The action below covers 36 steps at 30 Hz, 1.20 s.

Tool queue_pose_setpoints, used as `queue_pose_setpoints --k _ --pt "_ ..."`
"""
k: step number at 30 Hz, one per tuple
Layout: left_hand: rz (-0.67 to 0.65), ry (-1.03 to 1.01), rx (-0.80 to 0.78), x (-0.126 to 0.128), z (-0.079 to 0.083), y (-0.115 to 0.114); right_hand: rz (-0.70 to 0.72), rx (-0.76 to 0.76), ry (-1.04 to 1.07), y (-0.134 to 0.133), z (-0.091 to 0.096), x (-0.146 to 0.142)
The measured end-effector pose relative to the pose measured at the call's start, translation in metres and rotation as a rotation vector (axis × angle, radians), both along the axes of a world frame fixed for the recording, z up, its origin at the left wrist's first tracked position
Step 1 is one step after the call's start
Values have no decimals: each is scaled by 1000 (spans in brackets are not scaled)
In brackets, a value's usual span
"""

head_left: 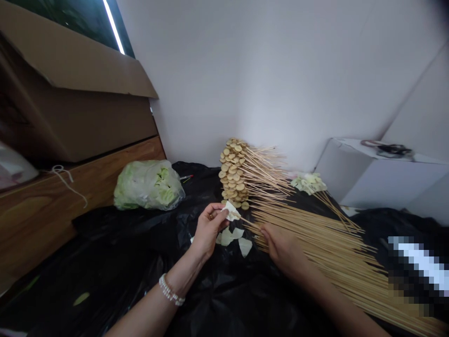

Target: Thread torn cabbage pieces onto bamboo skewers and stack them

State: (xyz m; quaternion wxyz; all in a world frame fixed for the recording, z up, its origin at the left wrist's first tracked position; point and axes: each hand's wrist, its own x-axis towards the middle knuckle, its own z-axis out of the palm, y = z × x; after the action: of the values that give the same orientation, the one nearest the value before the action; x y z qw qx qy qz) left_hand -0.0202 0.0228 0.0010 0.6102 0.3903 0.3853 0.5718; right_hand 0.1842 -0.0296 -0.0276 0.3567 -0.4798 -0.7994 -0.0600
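My left hand (209, 228), with a beaded bracelet at the wrist, pinches a pale cabbage leaf piece (231, 211). In my right hand (280, 248) is a thin bamboo skewer (248, 222), its far end at the leaf; whether it pierces the leaf I cannot tell. Below them, loose cabbage pieces (227, 236) lie on black plastic sheeting (224, 299). Under and beside my right hand spreads a wide layer of bare skewers (336, 262). Just beyond my hands stands a tall stack of skewered round slices (233, 171), sticks pointing right.
A clear bag of cabbage leaves (149, 185) sits at the left, near a red-tipped pen (187, 177). Skewered leaves (308, 183) lie by the wall at right. An opened cardboard box (87, 121) stands at upper left, a white box (372, 173) at right.
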Motion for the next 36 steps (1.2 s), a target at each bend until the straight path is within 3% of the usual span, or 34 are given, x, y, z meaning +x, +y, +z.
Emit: queue_pose_setpoints --k 8,19,24,32,36 --pt "-14 -11 -14 2 0 -1 15 28 43 0 -1 -1" --pt "-38 14 -21 2 -4 -1 -38 -41 -19 -3 -1 -3" --pt "-33 6 -17 3 -3 -2 2 -132 31 -3 0 -5" --pt "-93 -124 -144 4 1 -2 -53 -92 1 -4 2 -5" --pt "-20 -171 -173 2 3 0 -17 -97 66 -6 6 -6"
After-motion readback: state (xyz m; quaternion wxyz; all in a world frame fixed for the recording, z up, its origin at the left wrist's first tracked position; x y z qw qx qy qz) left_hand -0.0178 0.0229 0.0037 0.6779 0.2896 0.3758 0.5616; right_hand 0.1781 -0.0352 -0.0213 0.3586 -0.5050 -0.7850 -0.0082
